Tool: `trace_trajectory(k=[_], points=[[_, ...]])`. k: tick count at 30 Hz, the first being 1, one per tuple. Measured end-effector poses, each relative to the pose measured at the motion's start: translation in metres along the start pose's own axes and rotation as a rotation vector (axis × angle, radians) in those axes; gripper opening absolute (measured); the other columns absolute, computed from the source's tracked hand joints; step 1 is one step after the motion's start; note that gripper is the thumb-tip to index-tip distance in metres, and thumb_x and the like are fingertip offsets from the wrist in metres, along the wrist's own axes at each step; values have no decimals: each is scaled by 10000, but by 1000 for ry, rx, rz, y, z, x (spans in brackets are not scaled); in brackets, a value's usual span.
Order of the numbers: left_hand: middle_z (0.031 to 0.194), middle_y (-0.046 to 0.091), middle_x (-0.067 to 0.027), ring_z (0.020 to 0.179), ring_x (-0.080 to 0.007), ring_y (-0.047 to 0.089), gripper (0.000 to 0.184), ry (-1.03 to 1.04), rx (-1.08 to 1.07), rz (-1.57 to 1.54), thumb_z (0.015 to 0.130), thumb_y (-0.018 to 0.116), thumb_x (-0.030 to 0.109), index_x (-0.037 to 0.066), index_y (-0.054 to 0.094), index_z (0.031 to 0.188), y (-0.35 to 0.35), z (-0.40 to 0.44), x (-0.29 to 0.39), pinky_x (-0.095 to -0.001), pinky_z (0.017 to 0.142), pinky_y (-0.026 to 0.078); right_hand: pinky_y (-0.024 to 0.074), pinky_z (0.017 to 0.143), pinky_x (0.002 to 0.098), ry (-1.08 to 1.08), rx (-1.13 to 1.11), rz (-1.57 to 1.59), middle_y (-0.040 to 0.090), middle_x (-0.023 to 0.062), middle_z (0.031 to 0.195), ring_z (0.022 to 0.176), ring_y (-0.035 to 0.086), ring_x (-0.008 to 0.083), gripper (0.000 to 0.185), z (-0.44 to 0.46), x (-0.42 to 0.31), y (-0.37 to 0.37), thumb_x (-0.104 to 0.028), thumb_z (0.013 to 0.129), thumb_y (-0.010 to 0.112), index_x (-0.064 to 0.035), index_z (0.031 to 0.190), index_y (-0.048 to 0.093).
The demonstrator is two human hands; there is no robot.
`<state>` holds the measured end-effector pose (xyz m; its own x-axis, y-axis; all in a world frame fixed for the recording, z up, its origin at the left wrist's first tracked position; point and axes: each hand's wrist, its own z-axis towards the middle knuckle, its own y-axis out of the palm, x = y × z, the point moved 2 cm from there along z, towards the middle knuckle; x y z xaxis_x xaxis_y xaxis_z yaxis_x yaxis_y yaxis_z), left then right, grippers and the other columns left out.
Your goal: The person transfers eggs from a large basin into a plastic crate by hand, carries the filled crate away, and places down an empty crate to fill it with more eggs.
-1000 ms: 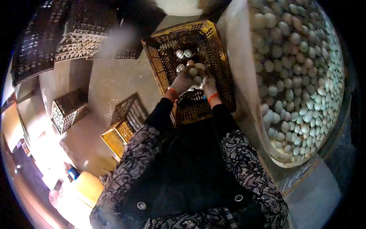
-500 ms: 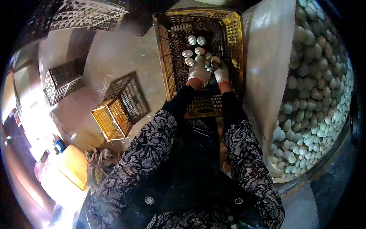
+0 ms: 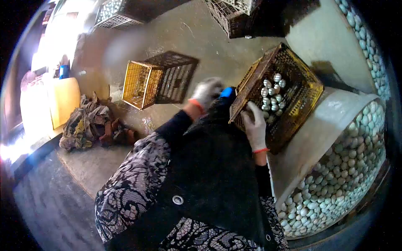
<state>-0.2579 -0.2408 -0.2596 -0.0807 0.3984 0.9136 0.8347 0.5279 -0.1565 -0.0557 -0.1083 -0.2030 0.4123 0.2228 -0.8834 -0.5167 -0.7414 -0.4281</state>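
Note:
A yellow-brown plastic crate stands at right of centre with several pale eggs lying on its bottom. My right hand, in a white glove with an orange-red cuff, is at the crate's near edge, its fingers apart and no egg visible in it. Left of the crate, my left hand, gloved too, is smeared by motion, so its fingers cannot be made out. Beside it is a small bright blue thing. A large white tub full of pale eggs stands to the right.
A yellow crate lies on the floor at left of centre. Further left are crumpled dark material and a yellow container. More crates stand at the top, one holding eggs. Another egg-filled tub shows at the upper right.
The view has turned to the left. Both hands have come away from the eggs inside the crate; my left hand is now outside it and my right at its near edge.

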Motion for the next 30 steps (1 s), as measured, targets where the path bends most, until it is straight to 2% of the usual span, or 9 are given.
trace_trajectory(k=[2, 11, 13, 20, 21, 22, 24, 27, 30], points=[[904, 606, -50, 816, -191, 587, 187, -520, 337, -862, 791, 587, 112, 47, 599, 966, -86, -25, -39, -304, 723, 489, 482, 873, 343, 41, -65, 67, 627, 132, 1093, 960, 619, 272, 343, -9, -8, 4, -148, 805, 678, -29, 1115, 590], [1136, 591, -111, 999, -213, 562, 431, -369, 647, -766, 931, 435, 354, 103, 467, 1280, -271, -56, -100, -392, 934, 443, 505, 740, 330, 25, 225, 71, 635, 113, 980, 852, 624, 247, 299, -56, -60, -89, -79, 804, 664, -78, 1097, 602], [1107, 622, -127, 982, -265, 612, 333, -111, 799, -483, 902, 544, 133, 45, 527, 1222, -193, 3, -36, -365, 851, 500, 500, 755, 334, 11, 378, 20, 637, 112, 986, 858, 624, 254, 302, -83, -73, -129, -75, 798, 668, -73, 1093, 603], [1064, 644, -67, 927, -113, 599, 380, 368, -630, -12, 842, 656, 87, -3, 562, 1199, 205, 1, 271, -255, 808, 493, 449, 890, 317, 420, 857, -207, 632, 105, 1085, 1014, 586, 221, 296, -247, -23, -231, -141, 866, 599, -77, 1155, 601], [1068, 649, -85, 918, -137, 613, 379, 786, -775, 262, 830, 669, 102, 5, 576, 1185, 247, -20, 287, -277, 796, 503, 444, 879, 292, 491, 887, -295, 626, 98, 1092, 1018, 574, 164, 294, -283, 17, -232, -171, 902, 573, -79, 1179, 598], [1111, 635, -135, 940, -186, 625, 437, 629, -1052, 140, 808, 694, 135, 14, 555, 1205, 292, -23, 276, -307, 796, 506, 420, 944, 302, 554, 804, -121, 566, 107, 1234, 1108, 543, 197, 374, -310, 41, -232, -193, 919, 542, -79, 1275, 524], [1187, 570, -220, 1024, -337, 587, 653, 1049, -1334, 394, 740, 742, 232, 50, 457, 1299, 370, -37, 264, -381, 888, 468, 413, 970, 314, 706, 657, -275, 514, 102, 1299, 1151, 518, 205, 402, -345, 93, -227, -185, 936, 497, -76, 1321, 463], [1254, 519, -203, 1165, -393, 459, 1018, 1032, -1530, 959, 584, 826, 352, 124, 280, 1412, 437, -44, 235, -427, 931, 443, 361, 1058, 348, 689, 842, 498, 365, 68, 1440, 1291, 396, 212, 473, -333, 76, -234, -107, 946, 394, -72, 1411, 316], [1341, 459, -162, 1221, -316, 423, 1179, 1097, -1493, 1220, 549, 852, 350, 80, 149, 1455, 466, -58, 219, -490, 1022, 353, 322, 1083, 362, 381, 646, -153, 320, 73, 1465, 1348, 305, 218, 503, -325, 98, -240, -122, 929, 385, -100, 1425, 302]])
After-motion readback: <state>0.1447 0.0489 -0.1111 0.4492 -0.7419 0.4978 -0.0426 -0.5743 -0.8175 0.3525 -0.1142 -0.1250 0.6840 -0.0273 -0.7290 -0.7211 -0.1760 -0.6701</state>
